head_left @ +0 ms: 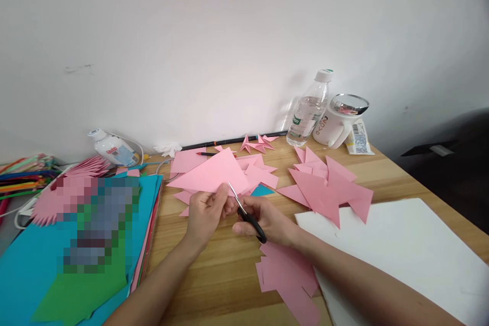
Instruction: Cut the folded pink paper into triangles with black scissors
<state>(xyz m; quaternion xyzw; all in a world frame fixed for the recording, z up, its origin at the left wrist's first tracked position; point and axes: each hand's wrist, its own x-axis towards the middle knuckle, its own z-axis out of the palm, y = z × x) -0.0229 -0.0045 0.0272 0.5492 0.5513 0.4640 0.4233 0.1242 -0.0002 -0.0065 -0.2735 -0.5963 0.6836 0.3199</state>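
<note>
My left hand pinches a large pink paper piece by its lower edge, thumb on top. In my right hand is a pair of scissors with black handles, its blades pointing up and left at the paper's lower right edge. Whether the blades are apart I cannot tell. Behind the held sheet lie more pink paper pieces and a blue scrap. To the right is a pile of pink cut pieces. Under my right forearm are pink paper offcuts.
A water bottle and a white mug stand at the back right, beside a small packet. A white board covers the right front. Blue sheets and green paper are stacked left. A white bottle leans behind them.
</note>
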